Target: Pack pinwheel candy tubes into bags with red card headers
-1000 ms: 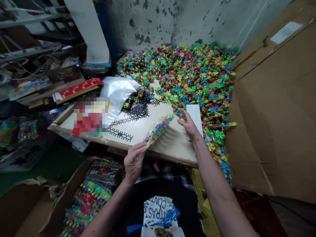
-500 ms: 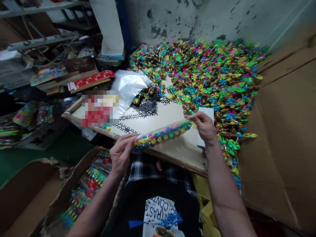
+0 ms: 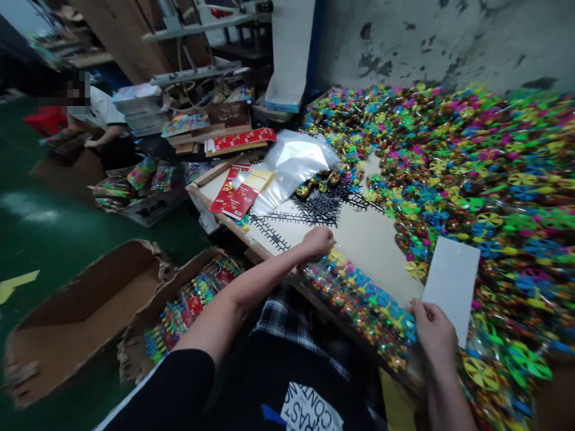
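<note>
A grey wall with dark peeling patches (image 3: 404, 42) fills the upper right of the frame. Below it, a heap of multicoloured plastic fan toys (image 3: 449, 173) covers much of my pale, wood-edged table (image 3: 363, 233). A clear plastic packet of colourful toys (image 3: 359, 299) lies along the table's near edge, lower centre. My right hand (image 3: 435, 329) pinches its right end; my left hand (image 3: 318, 240), fingers curled, pinches its upper-left corner.

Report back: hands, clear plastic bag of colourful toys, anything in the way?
Left hand, right hand: gripping opposite ends. Clear toy-filled plastic bag: at wooden table edge. White rectangular slab: close beside right hand.
</note>
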A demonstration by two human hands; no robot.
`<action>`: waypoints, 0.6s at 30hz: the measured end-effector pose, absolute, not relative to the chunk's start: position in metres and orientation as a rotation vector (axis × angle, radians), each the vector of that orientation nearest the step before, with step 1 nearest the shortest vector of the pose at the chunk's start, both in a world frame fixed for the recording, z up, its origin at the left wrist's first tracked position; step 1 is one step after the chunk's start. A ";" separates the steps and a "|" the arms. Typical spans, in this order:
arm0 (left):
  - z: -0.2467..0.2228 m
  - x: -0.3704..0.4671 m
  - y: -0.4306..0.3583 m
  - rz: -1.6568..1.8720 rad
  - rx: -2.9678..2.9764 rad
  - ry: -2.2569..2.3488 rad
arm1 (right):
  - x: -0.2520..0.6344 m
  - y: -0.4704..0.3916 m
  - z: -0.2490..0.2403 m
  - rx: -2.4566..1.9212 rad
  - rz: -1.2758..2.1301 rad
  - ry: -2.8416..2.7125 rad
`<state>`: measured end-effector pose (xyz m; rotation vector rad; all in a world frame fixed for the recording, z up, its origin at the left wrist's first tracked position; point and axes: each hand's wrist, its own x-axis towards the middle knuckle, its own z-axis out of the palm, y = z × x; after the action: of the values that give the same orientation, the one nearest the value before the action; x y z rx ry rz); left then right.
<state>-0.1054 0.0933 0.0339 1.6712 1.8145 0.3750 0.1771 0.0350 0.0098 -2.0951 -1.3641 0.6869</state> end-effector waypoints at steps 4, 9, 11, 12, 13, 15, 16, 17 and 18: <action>0.034 -0.131 0.094 0.613 1.650 1.955 | 0.178 0.029 0.020 -2.150 0.411 -1.527; 0.046 -0.242 0.093 0.889 1.277 2.561 | 0.174 0.013 0.045 -2.029 0.152 -1.619; 0.049 -0.288 0.091 0.926 1.042 2.729 | 0.173 0.008 0.053 -2.029 0.141 -1.596; 0.051 -0.307 0.089 0.959 0.946 2.742 | 0.173 0.006 0.056 -2.027 0.130 -1.600; 0.051 -0.322 0.087 1.009 0.864 2.692 | 0.173 0.005 0.057 -2.020 0.120 -1.616; 0.051 -0.343 0.083 1.109 0.769 2.509 | 0.172 0.004 0.058 -1.988 0.127 -1.645; 0.050 -0.348 0.081 1.141 0.744 2.415 | 0.171 0.004 0.057 -1.970 0.146 -1.652; 0.049 -0.352 0.081 1.165 0.726 2.340 | 0.171 0.004 0.056 -1.952 0.165 -1.659; 0.048 -0.353 0.080 1.180 0.709 2.288 | 0.170 0.004 0.054 -1.934 0.180 -1.667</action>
<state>-0.3531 0.0805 0.0480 0.7093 2.2883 1.1797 0.1698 0.0045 0.0544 -1.9341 -1.6673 0.1799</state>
